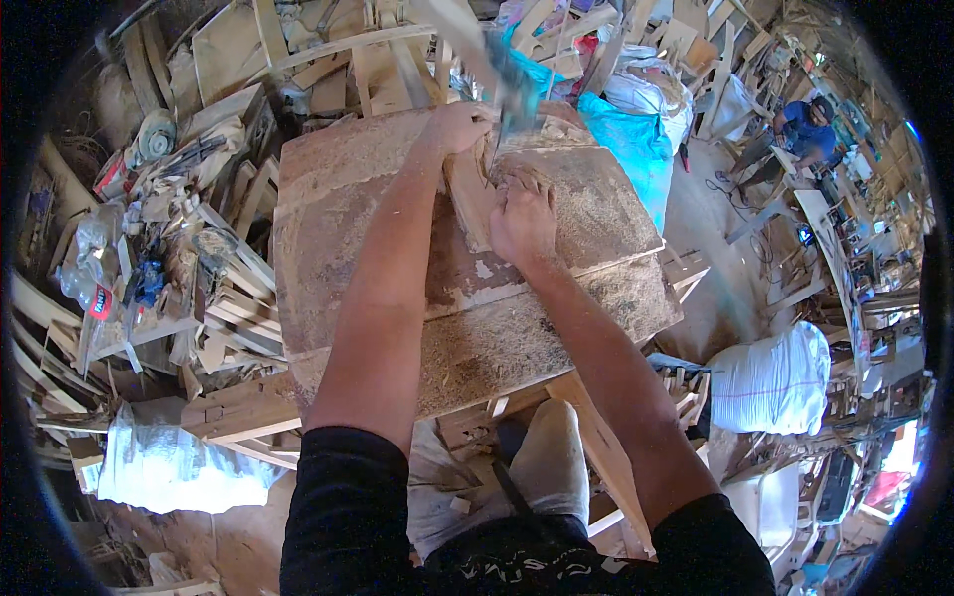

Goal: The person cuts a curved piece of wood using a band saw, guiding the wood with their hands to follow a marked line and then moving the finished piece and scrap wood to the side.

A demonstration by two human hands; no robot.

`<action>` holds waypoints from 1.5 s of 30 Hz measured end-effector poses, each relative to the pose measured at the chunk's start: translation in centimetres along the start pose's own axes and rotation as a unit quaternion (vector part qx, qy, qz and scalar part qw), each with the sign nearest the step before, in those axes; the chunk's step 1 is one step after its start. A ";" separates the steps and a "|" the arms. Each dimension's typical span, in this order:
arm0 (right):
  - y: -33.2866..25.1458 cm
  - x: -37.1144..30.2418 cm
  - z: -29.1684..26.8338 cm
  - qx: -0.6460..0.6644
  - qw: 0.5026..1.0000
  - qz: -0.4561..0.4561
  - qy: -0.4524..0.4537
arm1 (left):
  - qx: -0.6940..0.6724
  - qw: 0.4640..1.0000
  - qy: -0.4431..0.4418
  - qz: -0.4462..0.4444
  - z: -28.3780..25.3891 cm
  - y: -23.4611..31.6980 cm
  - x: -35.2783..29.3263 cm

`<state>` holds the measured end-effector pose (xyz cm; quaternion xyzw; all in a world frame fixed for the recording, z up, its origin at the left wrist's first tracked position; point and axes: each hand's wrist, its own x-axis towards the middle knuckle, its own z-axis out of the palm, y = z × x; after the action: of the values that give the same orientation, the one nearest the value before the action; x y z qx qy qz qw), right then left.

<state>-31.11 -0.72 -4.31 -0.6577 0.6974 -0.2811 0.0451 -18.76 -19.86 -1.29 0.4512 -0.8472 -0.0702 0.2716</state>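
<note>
A flat, slightly curved piece of wood [468,199] lies on a brown, sawdust-covered worktable [343,228]. My left hand [455,129] is closed on its far end, with the fingertips partly hidden. Lower down, my right hand [525,221] presses its curled fingers against the wood's right side. Between the two hands a thin upright saw blade [496,159] comes down to the wood. Above it stands a blue-grey blurred upright part of the saw [517,94].
Wood offcuts [238,308] are heaped at the left. Behind the table at the right is a turquoise sack [636,149]; a white sack [770,379] stands nearer on the right. A person in blue [803,134] sits far right, beside cables on the floor.
</note>
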 end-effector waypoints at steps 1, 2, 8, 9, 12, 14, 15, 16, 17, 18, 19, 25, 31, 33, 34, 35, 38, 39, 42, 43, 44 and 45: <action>0.1 0.0 0.2 0.013 1.000 -0.017 0.020 | -0.011 1.000 -0.014 -0.007 -0.2 0.0 0.0; 0.2 0.0 0.3 0.025 0.998 -0.034 0.041 | -0.023 0.999 -0.027 -0.013 -0.5 0.0 0.1; 1.4 -0.1 0.2 -0.032 0.994 -0.053 0.092 | 0.026 0.999 -0.019 -0.016 0.3 1.7 0.3; 1.2 -0.1 0.0 -0.033 0.995 -0.051 0.081 | 0.029 1.000 -0.005 -0.008 0.7 1.2 0.4; -1.1 -0.2 0.1 -0.015 0.996 -0.061 0.062 | 0.063 0.997 0.024 0.024 1.6 -3.4 0.9; -1.5 0.0 0.5 -0.006 0.995 -0.064 0.077 | 0.086 0.996 -0.011 0.018 1.3 -4.4 1.6; -1.8 0.0 0.8 0.006 0.994 -0.069 0.083 | 0.099 0.994 -0.042 0.003 1.0 -4.8 1.6; -0.9 -0.2 0.6 0.005 0.994 -0.064 0.091 | 0.073 0.997 -0.040 0.000 1.2 -3.0 1.4; -0.1 -0.3 0.5 0.005 0.993 -0.061 0.098 | 0.049 0.998 -0.038 -0.004 1.2 -1.5 0.9; 0.8 -0.3 0.1 -0.019 0.993 -0.051 0.104 | 0.024 0.999 -0.035 -0.006 0.9 0.5 0.7; 0.9 -0.3 0.2 -0.035 0.993 -0.045 0.107 | 0.011 0.998 -0.061 -0.023 0.1 1.2 0.5; -1.2 -0.2 1.1 -0.029 0.994 -0.035 0.102 | 0.058 0.983 -0.004 -0.175 1.0 0.5 -1.8; 1.0 0.6 1.1 -0.038 0.989 -0.049 0.137 | -0.059 0.985 0.011 -0.164 2.3 2.1 -3.9; 1.2 -0.2 0.6 0.042 0.988 -0.049 0.140 | -0.030 0.988 -0.016 -0.149 1.6 1.6 -3.8; 0.4 -1.7 0.0 0.112 0.986 -0.042 0.115 | -0.013 0.988 -0.031 -0.149 1.2 0.7 -4.7; 0.9 -3.3 -1.2 0.169 0.981 -0.027 0.092 | -0.032 0.983 -0.055 -0.172 1.0 1.3 -5.1; 2.8 -7.1 -3.9 0.158 0.956 -0.217 0.116 | -0.041 0.976 -0.083 -0.197 0.1 3.4 -5.6; 2.6 -7.7 -4.7 0.144 0.955 -0.236 0.103 | -0.012 0.981 -0.060 -0.184 0.0 3.4 -5.6; 2.9 -7.7 -5.7 0.102 0.945 -0.300 0.086 | -0.003 0.986 -0.007 -0.165 0.2 3.3 -5.7; 3.3 -7.0 -5.6 0.085 0.937 -0.324 0.096 | -0.014 0.987 0.009 -0.161 0.3 3.4 -5.5; 3.7 -6.4 -5.7 0.068 0.929 -0.349 0.105 | -0.018 0.988 0.012 -0.152 0.5 3.6 -5.4; 3.6 -6.0 -5.6 0.060 0.927 -0.355 0.104 | -0.018 0.989 0.016 -0.145 0.5 3.5 -5.4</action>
<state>-36.02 6.75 -3.07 -0.8255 0.4009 -0.3868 -0.0910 -19.17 -13.58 -2.60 0.5655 -0.7669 -0.1172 0.2798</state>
